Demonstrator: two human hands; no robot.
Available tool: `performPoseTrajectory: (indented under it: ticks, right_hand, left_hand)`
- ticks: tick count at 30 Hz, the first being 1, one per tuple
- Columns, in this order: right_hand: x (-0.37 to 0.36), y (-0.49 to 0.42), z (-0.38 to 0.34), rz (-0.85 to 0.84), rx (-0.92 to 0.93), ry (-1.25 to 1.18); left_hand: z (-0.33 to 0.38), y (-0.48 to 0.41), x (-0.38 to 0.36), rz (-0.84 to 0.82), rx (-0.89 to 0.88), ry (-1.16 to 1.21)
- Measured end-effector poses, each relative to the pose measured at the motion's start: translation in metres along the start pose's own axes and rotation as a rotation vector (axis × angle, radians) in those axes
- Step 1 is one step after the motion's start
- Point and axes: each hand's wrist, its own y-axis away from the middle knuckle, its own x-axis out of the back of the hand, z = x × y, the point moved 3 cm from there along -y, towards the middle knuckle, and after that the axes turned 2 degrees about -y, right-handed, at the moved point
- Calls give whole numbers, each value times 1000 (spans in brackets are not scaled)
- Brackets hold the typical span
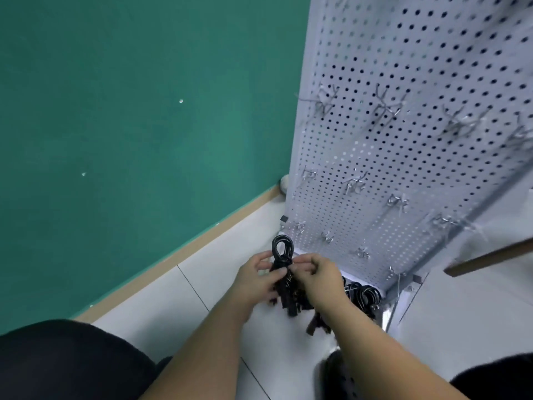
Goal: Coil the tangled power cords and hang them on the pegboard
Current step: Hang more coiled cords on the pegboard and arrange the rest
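gripping a coiled power cord (pixel 282 251), we curl our left hand (pixel 259 277) round its middle and pinch it with our right hand (pixel 320 277), above the tile floor (pixel 202 284) by the pegboard (pixel 403 145) bottom edge.

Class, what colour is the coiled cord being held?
The cord is black; head view.

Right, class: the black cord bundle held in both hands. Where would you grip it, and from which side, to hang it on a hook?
Probably grip the cord bundle at its tight waist, just under the open loop, coming from the near side as the left hand and right hand do. That leaves the loop free for a hook on the pegboard.
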Motion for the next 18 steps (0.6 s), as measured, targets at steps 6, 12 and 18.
performPoseTrajectory:
  ticks: [6,12,18]
  right_hand:
    - [57,9,-55,130,80,-9]
    - [115,25,-120,80,203,-29]
    - [165,56,-188,201,374,-37]
  left_hand:
    - [63,21,-52,-93,-201,-71]
    - [138,44,-92,-206,-363,-153]
    - [219,79,-133,-245,-577,-252]
